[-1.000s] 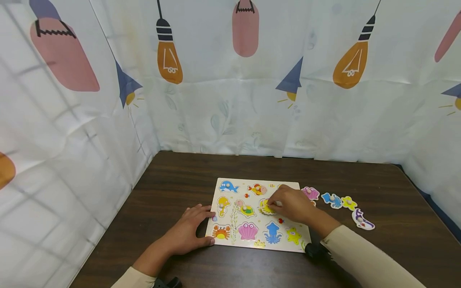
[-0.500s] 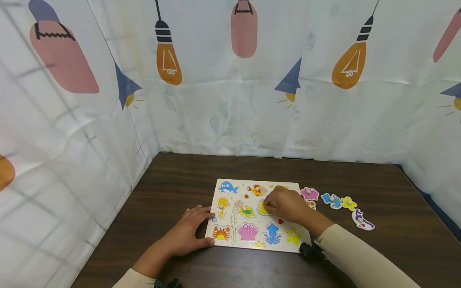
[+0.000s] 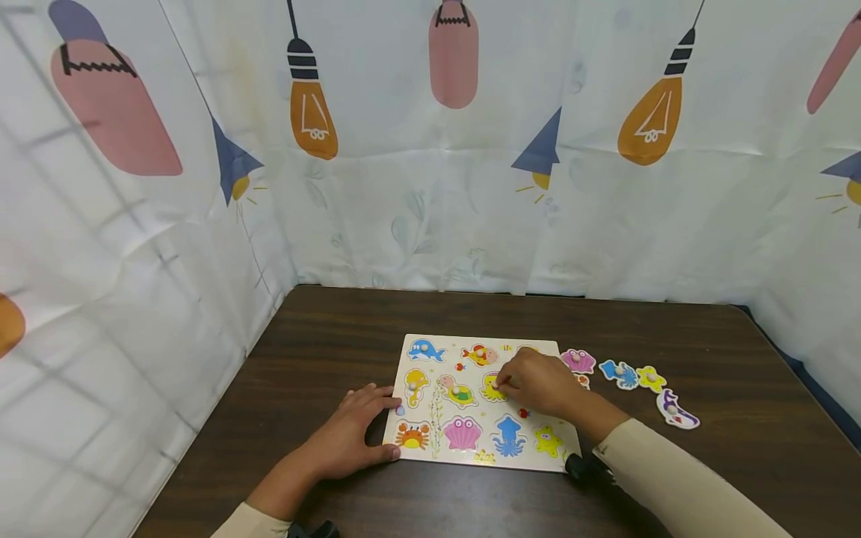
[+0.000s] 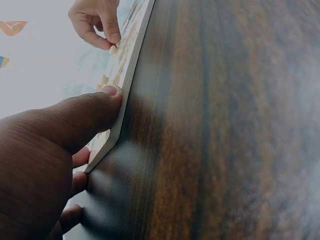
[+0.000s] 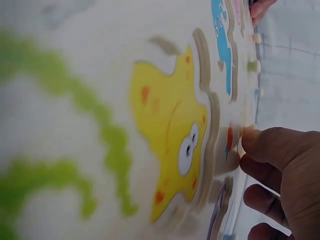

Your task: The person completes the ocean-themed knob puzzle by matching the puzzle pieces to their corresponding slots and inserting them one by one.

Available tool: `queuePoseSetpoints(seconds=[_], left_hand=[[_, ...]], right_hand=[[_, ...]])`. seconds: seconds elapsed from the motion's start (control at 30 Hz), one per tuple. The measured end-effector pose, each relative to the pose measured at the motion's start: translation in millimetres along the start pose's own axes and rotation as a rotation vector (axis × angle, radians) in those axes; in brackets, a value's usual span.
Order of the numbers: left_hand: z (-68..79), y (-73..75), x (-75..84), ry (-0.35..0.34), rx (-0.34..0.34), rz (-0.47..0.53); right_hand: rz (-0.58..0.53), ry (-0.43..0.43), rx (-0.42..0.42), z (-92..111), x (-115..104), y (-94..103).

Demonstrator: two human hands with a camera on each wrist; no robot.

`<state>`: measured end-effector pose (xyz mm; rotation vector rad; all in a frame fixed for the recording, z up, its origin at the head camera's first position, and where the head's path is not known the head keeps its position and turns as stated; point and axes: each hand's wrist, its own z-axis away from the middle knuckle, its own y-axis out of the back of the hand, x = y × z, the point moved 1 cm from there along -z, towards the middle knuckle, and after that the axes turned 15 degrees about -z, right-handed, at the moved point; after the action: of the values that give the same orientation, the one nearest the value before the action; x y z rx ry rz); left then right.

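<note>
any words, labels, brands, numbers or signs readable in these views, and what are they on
None can be read.
Puzzle board: sea-animal pictures, no lettering visible.
Loose pieces: pictures only; anything smaller is too small to tell.
Hanging sheet: printed bulbs and lamps, no legible words.

Curtained-off workspace: printed cloth (image 3: 471, 194), brown table (image 3: 336, 344)

A smiling yellow starfish (image 5: 170, 130) shows large on the pale board (image 5: 107, 42), green weed (image 5: 112, 145) printed beside it. Farther along are a blue figure (image 5: 224, 55) and raised knobs (image 5: 254, 66). At right, the right hand (image 5: 292, 172) has bent fingers (image 5: 263, 201), another hand (image 5: 262, 7) just showing above
</note>
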<state>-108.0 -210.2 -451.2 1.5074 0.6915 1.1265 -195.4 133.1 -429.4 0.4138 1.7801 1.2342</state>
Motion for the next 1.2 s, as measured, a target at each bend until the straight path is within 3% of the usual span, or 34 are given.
queuePoseSetpoints(seconds=[0.47,0.97,1.2], left_hand=[[0.1,1.2,0.9,0.004,-0.012,0.0],[-0.9,1.1,-0.7,0.001,-0.013,-0.007],[-1.1,0.0,-1.3,-0.001,-0.016,-0.016]], right_hand=[[0.004,-0.035,0.012,25.3,24.3,13.3],[-0.001,-0.125,0.013,50.0,45.9,33.7],[0.003,-0.15,0.064,65.4,55.2,41.8]])
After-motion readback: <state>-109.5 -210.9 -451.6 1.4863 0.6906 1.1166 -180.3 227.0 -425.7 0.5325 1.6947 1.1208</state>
